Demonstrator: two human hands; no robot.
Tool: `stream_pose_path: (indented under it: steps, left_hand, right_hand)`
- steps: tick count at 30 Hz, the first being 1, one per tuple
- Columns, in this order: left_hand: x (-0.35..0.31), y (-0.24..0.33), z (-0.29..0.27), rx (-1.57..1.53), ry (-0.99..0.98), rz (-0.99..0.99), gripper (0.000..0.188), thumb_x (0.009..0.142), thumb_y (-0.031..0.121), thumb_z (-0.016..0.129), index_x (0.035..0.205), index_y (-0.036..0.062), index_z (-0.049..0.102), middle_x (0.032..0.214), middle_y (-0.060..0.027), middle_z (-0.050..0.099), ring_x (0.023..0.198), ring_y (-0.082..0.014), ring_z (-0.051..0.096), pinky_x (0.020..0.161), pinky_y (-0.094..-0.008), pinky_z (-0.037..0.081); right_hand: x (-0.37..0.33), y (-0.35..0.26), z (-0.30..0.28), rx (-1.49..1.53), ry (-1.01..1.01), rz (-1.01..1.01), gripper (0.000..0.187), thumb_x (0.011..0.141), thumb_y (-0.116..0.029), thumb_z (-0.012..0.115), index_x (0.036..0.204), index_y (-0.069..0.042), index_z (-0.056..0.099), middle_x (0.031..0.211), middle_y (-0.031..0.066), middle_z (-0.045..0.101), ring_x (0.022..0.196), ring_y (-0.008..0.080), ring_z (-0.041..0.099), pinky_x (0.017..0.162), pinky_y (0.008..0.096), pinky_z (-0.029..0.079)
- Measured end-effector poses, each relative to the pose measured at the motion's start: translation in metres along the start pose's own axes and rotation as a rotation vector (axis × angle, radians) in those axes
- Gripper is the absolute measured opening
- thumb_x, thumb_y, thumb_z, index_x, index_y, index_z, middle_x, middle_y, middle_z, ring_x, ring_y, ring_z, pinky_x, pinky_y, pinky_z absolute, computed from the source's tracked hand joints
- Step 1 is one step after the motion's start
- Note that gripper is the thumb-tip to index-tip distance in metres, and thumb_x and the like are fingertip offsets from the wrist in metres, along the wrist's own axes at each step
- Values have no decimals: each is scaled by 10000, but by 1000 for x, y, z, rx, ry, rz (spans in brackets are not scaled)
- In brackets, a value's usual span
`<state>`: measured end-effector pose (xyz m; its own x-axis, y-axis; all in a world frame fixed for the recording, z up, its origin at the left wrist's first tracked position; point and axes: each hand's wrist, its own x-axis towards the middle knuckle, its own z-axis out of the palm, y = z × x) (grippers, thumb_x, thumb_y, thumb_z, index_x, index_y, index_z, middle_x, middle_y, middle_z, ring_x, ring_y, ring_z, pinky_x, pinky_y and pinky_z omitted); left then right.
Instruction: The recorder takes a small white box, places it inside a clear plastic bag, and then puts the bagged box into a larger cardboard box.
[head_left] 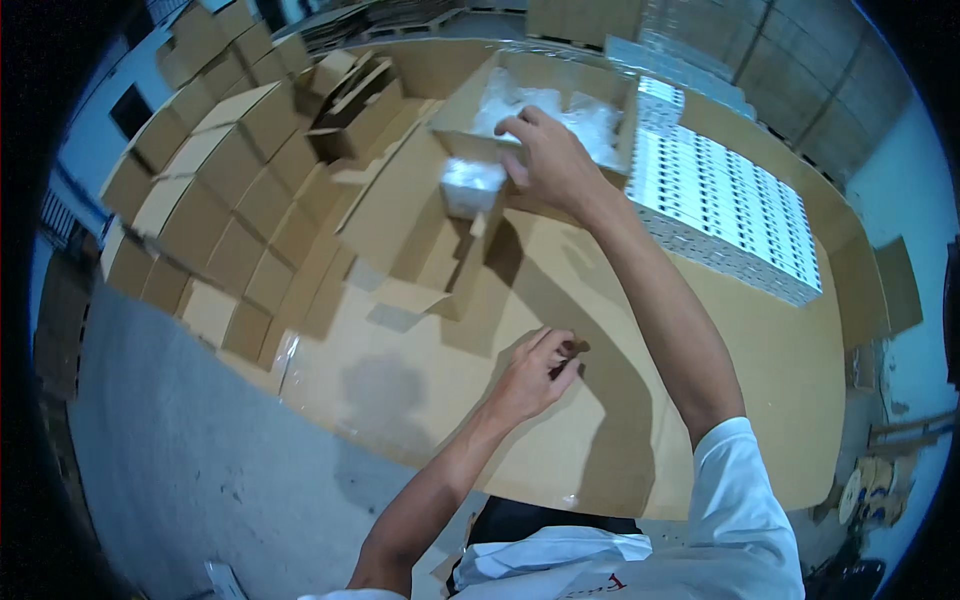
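Observation:
My right hand (548, 160) reaches over the near rim of a large open carton (465, 108). Its fingers are curved and apart, with nothing visible between them. Clear plastic bags (540, 100) lie inside that carton, just beyond the hand. Left of my right thumb, a clear-wrapped white block (472, 187) is in the far end of a smaller open carton (400, 205). That carton's flaps stand out towards me. My left hand (535, 378) is low over the table, fingers curled around a small brownish thing (577, 348), too blurred to name.
A cardboard-covered table (740, 400) spreads beneath my arms. Rows of small white boxes (720, 195) are packed together at the right, with a short stack on their far corner. Several open cartons (215, 200) are piled along the left edge. Cardboard walls (845, 240) border the table's far side.

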<state>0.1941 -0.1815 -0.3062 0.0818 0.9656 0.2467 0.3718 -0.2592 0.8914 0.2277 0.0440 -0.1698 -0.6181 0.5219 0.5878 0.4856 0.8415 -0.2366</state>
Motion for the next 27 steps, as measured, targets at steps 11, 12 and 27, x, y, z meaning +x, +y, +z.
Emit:
stream_pose_path:
  steps: [11, 12, 27]
  left_hand:
    - [61, 20, 23, 7, 54, -79, 276, 846, -7, 686, 1116, -21, 632, 1057, -150, 653, 956, -233, 685, 746, -319, 624]
    - [68, 21, 24, 4, 43, -64, 276, 846, -7, 686, 1116, -21, 632, 1057, -150, 653, 956, -233, 685, 746, -319, 624]
    - [82, 23, 18, 9, 26, -74, 277, 851, -14, 685, 1121, -23, 623, 1105, -155, 628, 952, -237, 688, 785, -321, 624]
  right_hand:
    - [16, 255, -104, -234, 93, 421, 473, 893, -131, 627, 1347, -38, 538, 1406, 208, 505, 1273, 399, 520, 1061, 481, 449]
    - [14, 271, -107, -277, 99, 479, 492, 890, -116, 616, 1366, -36, 523, 1427, 218, 481, 1287, 408, 508, 1068, 486, 444]
    - [16, 320, -96, -317, 145, 502, 342, 822, -13, 698, 1131, -47, 554, 1216, 205, 552, 1098, 414, 582, 909, 487, 492]
